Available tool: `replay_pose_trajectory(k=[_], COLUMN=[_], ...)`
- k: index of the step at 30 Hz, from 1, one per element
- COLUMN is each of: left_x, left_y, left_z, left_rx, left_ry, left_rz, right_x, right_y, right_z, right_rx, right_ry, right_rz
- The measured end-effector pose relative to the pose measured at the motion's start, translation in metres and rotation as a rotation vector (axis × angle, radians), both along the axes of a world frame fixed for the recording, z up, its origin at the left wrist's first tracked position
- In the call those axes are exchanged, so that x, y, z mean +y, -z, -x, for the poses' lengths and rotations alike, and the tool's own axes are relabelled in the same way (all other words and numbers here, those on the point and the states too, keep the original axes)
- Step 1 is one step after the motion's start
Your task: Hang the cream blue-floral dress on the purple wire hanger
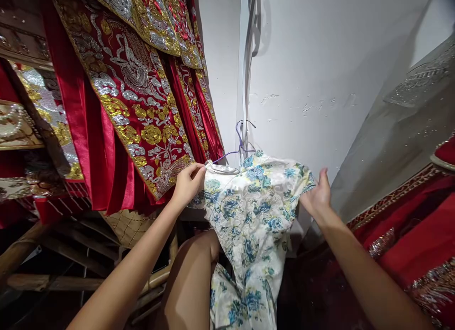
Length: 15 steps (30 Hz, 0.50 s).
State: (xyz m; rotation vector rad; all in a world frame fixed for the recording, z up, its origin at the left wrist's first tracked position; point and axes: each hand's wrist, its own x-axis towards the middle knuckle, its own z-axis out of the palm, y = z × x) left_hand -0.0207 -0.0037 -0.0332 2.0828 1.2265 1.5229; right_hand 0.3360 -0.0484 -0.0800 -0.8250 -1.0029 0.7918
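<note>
A white dress with blue and yellow flowers (pixel 250 207) hangs on a purple wire hanger (pixel 239 141) in the middle of the view, its lower part over the person's legs. My left hand (pixel 189 182) pinches the dress at the shoulder on the left, beside the collar. At the sleeve on the right, my right hand (pixel 318 195) has its thumb raised and apart, with its fingers partly inside or behind the sleeve opening. The hanger's hook is at a white upright rail (pixel 246 79).
Red garments with gold and silver embroidery (pixel 142 98) hang at the upper left. Below them stands a bamboo frame (pixel 53 281). A white wall (pixel 305 60) is behind the dress. More red beaded fabric (pixel 419 230) lies at the right.
</note>
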Motion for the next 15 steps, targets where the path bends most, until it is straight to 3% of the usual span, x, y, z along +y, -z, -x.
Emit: replay_pose_trajectory(k=[4, 7, 9, 12, 15], left_x=[0.004, 0.012, 0.018, 0.024, 0.028], left_y=[-0.029, -0.055, -0.064, -0.06, -0.037], left_z=[-0.022, -0.033, -0.035, -0.029, -0.02], left_rx=[0.049, 0.101, 0.144, 0.181, 0.097], left_ry=[0.013, 0.01, 0.001, -0.045, -0.067], left_rz=[-0.072, -0.097, -0.071, -0.057, -0.051], right_x=[0.003, 0.008, 0.006, -0.014, -0.052], right_y=[-0.034, -0.064, -0.076, -0.079, -0.074], right_z=[-0.007, 0.006, 0.02, 0.047, 0.067], right_rx=[0.048, -0.02, -0.102, -0.182, -0.349], right_ry=[0.052, 0.106, 0.103, -0.033, -0.401], right_rz=[0.009, -0.064, -0.064, -0.019, 0.063])
